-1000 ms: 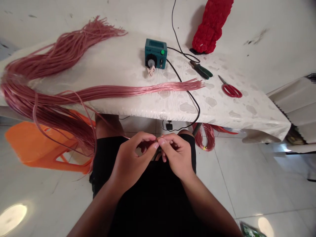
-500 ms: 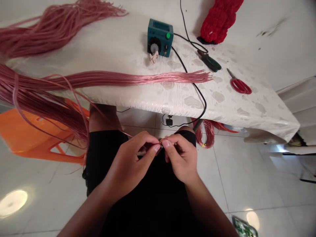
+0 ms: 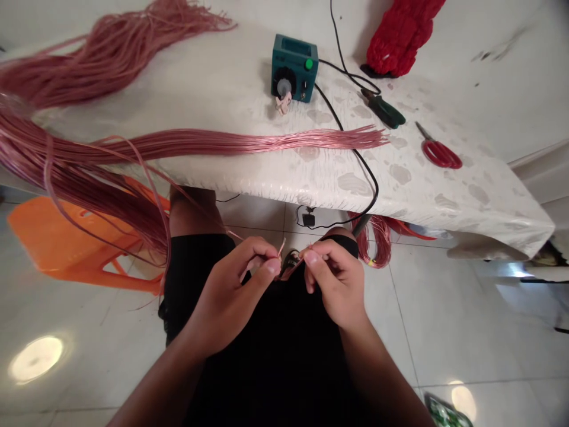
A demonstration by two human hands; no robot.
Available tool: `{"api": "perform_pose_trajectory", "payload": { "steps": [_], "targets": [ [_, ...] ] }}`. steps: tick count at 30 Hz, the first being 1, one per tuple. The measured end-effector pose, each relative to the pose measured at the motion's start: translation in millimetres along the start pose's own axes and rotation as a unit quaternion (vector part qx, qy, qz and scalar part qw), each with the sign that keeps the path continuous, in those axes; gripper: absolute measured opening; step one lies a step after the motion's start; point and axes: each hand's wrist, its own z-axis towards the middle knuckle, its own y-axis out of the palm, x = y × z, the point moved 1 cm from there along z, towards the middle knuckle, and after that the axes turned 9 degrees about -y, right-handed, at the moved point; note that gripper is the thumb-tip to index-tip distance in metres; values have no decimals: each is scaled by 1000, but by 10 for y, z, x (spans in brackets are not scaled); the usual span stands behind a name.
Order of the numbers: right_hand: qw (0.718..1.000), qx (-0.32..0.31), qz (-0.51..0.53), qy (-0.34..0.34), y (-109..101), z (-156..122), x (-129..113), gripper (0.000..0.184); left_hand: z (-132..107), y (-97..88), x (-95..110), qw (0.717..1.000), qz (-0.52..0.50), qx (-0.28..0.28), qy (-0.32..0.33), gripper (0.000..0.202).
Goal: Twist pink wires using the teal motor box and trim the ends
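Above my lap, my left hand [image 3: 242, 284] pinches a thin pink wire [image 3: 283, 245] between thumb and forefinger, its tip sticking up past the fingertips. A strand of similar wire runs from behind this hand toward the bundle at the left. Just to the right, the thumb and forefinger of my right hand [image 3: 335, 279] are closed on another thin pink strand [image 3: 293, 268], which slants down toward the left hand. Whether the two strands join is hidden. On the table lies a long bundle of pink wires [image 3: 213, 142], its loose ends pointing right.
A green box-shaped device [image 3: 294, 68] with a cable stands on the white-covered table [image 3: 240, 172]. Green-handled pliers [image 3: 384, 110] and red scissors [image 3: 440, 153] lie to its right. More pink strands [image 3: 89, 65] are at the back left. An orange stool [image 3: 40, 237] stands at my left.
My hands have moved slightly apart from nearly touching, so the wire tip and the strand between them now show. The whole view has shifted a little to the right.
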Motion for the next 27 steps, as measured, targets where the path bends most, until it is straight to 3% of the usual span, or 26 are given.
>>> {"api": "perform_pose_trajectory", "payload": {
  "steps": [2, 5, 8, 13, 17, 19, 22, 25, 27],
  "targets": [
    [999, -34, 31, -3, -21, -32, -20, 13, 2, 10, -38, 995, -103, 5, -9, 10],
    [996, -66, 43, -28, -17, -76, -68, 8, 2, 50, -57, 960, -277, -9, -26, 9],
    [994, -74, 24, -77, 61, -96, -136, 9, -7, 94, -34, 935, -353, -14, -42, 11],
    [987, -79, 7, -138, 226, -93, -263, 14, -51, 101, -13, 947, -312, -1, -73, 10],
    [978, -124, 48, -163, 212, -91, -299, 16, -96, 72, -30, 964, -255, -2, -78, 13],
    [976, -144, 75, -145, 155, -79, -259, 13, -106, 62, -31, 964, -254, -15, -77, 14],
    [985, -117, 102, -74, 52, 6, -151, 19, -77, 40, 12, 966, -248, -37, -67, 16],
    [991, -84, 102, -31, -18, 219, -90, 17, 21, -7, 133, 976, -206, -64, -32, 17],
    [992, -83, 90, -38, -37, 422, -110, 14, 116, -55, 247, 984, -160, -73, 2, 16]
  ]
}}
